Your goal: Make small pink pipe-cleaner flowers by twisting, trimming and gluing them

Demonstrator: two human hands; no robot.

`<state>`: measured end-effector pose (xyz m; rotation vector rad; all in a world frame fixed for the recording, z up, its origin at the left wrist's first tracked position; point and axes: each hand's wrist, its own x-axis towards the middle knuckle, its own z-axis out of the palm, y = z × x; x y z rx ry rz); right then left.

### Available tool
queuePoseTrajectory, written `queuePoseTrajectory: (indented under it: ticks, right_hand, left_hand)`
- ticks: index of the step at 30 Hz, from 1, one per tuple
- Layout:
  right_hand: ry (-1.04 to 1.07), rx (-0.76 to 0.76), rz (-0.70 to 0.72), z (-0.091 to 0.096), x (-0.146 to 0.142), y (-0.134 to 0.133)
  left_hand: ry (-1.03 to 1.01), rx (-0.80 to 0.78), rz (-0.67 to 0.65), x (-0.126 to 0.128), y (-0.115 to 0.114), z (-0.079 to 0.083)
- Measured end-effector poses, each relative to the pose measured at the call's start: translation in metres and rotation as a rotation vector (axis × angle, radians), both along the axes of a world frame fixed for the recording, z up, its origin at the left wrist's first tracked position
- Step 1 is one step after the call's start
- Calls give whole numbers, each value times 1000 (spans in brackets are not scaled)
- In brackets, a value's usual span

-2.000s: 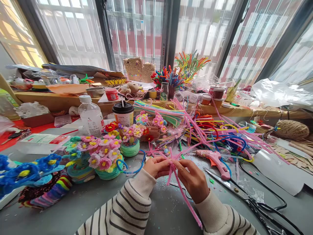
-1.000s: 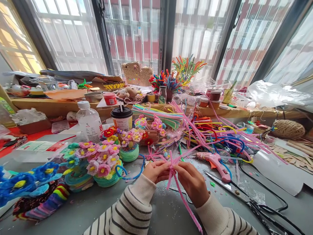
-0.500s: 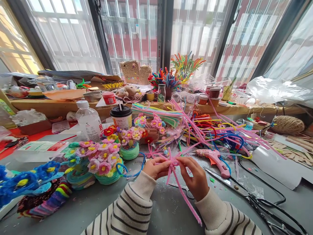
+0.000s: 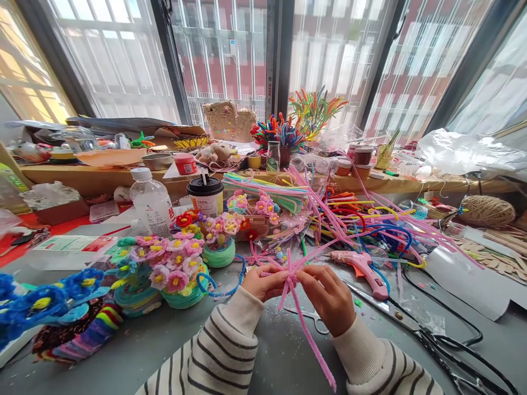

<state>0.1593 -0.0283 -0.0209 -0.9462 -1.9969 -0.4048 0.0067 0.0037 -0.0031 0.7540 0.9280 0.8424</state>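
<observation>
A pink star [image 4: 291, 274] of fuzzy stems is held up between both hands, above the grey table [image 4: 272, 362]. Its left side is pinched between thumb and fingers of the left hand [image 4: 263, 282], with no gap left at the tips. Its right side is pinched likewise at the centre by the right hand [image 4: 327, 296], whose fingertips are drawn close together. How the strands are crossed under the fingertips cannot be told for sure, since the knot is small and partly covered. From the grip, one short end is pointed up, another down, and a longer tail is hung down to the right, between the two sleeves.

Just below the grip, small scissors [image 4: 316, 317] are laid on the table, partly hidden by the tail and the right hand. To the right of the grip, a glue gun [image 4: 362, 269] and, nearer, large scissors [image 4: 398, 315] are seen. Beyond the grip, a second star [image 4: 254, 254] is laid, with a stem pile [image 4: 341, 219] farther off to the right. To the left, a blue stem [image 4: 224, 294] is curled near the left hand, beside pink flowers [image 4: 177, 274] set in a pot.
</observation>
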Motion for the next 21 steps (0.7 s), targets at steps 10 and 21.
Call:
queuePoseTrajectory:
  ticks: [10, 21]
  right_hand:
    - [-31, 32, 17, 1, 0, 0]
    - [-24, 107, -63, 3, -3, -1]
  left_hand:
    - [79, 50, 10, 2, -1, 0]
    - [90, 84, 94, 5, 0, -9]
